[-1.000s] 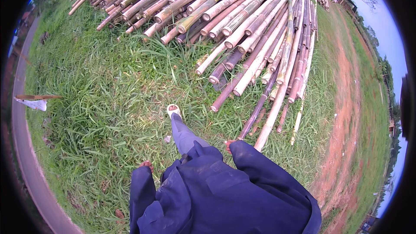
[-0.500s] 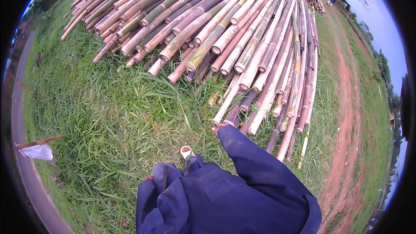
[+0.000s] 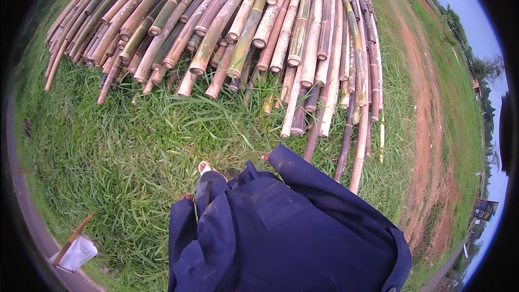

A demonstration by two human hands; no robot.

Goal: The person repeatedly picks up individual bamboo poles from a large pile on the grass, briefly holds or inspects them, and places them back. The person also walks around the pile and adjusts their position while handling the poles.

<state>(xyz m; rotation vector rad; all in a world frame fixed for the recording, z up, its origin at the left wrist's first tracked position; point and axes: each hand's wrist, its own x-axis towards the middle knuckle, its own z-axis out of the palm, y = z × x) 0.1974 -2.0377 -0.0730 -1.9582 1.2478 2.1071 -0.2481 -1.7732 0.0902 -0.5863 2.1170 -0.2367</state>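
The bamboo poles point(image 3: 300, 32) lie stacked on grass point(image 3: 130, 157) ahead, nearer the right hand point(image 3: 266, 156) than the left hand point(image 3: 186, 197). Dark sleeves point(image 3: 311, 170) mostly cover both (whether fingers point(image 3: 263, 157) are curled or loose, I cannot tell)

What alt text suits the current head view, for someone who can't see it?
A pile of bamboo poles fans across grass, with the wearer's dark blue jacket filling the foreground. The left hand and right hand barely show; what they hold, if anything, is unclear. A reddish dirt track runs along the right.
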